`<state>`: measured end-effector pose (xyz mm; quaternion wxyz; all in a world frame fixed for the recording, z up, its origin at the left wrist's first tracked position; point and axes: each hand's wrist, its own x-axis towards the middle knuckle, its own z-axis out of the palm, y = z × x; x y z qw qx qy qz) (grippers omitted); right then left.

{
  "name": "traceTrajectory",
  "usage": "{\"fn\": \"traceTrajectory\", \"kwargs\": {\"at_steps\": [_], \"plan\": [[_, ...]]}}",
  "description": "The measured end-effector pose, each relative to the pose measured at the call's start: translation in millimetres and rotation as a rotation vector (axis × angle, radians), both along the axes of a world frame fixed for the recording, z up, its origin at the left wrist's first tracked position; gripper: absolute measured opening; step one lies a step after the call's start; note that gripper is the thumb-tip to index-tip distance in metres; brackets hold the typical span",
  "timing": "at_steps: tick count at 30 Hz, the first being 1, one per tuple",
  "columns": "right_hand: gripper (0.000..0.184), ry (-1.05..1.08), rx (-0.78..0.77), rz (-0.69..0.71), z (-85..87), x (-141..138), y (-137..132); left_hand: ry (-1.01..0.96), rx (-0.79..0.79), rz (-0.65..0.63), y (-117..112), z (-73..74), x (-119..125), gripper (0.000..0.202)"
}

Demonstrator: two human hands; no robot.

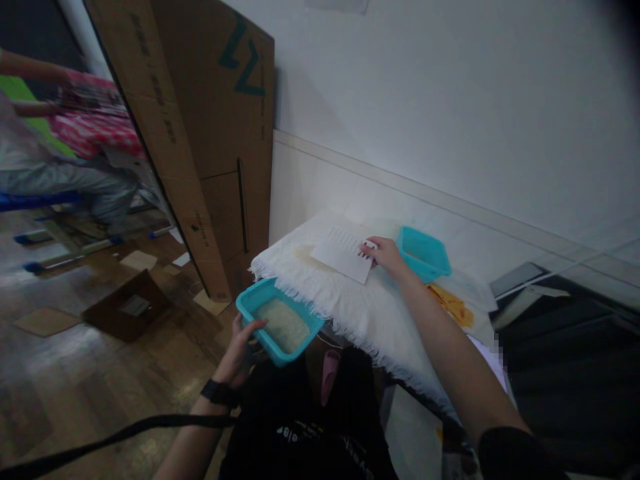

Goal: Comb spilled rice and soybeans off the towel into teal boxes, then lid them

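My left hand point(245, 340) grips a turquoise plastic tub point(245, 305), thumb over its rim. Whitish grains that look like rice point(283, 325) cover its bottom. The tub is held at the front edge of a table, just under the fringe of a white cloth point(360, 313). In my right hand point(385, 253) is a white sheet of paper or card point(345, 257) with dark print along one side, pinched at its right end. Beside the sheet, a thin spread of pale yellowish grains point(305, 255) lies on the cloth; the sheet covers part of it.
A second turquoise tub point(425, 250) stands behind my right forearm, with a yellow-orange cloth point(453, 305) near it. At left rises a tall cardboard box point(215, 133) against the white wall. Another person point(65, 160) sits beyond it. Cardboard pieces point(127, 307) lie on the floor.
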<state>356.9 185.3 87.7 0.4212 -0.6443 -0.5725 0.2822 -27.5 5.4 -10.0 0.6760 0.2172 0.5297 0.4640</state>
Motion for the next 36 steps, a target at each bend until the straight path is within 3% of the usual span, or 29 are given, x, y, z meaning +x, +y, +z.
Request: {"fn": "traceTrajectory", "kwargs": {"at_steps": [4, 9, 13, 17, 20, 27, 31, 36], "plan": [[0.042, -0.017, 0.169, 0.001, 3.5, 17, -19, 0.003, -0.023, 0.027, -1, -1.6, 1, 0.091], [0.037, -0.272, 0.346, -0.087, -14.8, 17, -52, 0.024, -0.042, 0.008, -5, -3.7, 3, 0.089], [0.027, -0.343, 0.341, -0.136, -27.3, 4, -68, 0.057, -0.068, -0.011, -8, -5.0, 4, 0.093], [0.018, -0.416, 0.284, -0.023, -25.8, -5, -74, 0.04, -0.062, -0.02, -11, -4.0, 10, 0.093], [0.021, -0.478, 0.262, 0.067, -22.4, -8, -78, 0.025, -0.062, -0.03, -12, -3.9, 14, 0.094], [0.028, -0.59, 0.248, 0.116, -23.5, -15, -102, 0.008, -0.066, -0.021, -13, -2.3, 17, 0.096], [0.028, -0.562, 0.277, 0.141, -26.5, -16, -113, -0.003, -0.058, -0.039, -14, 2.0, 18, 0.093], [0.02, -0.364, 0.272, 0.056, -36.5, -19, -106, 0.009, -0.055, -0.045, -14, -1.3, 17, 0.09]]}}
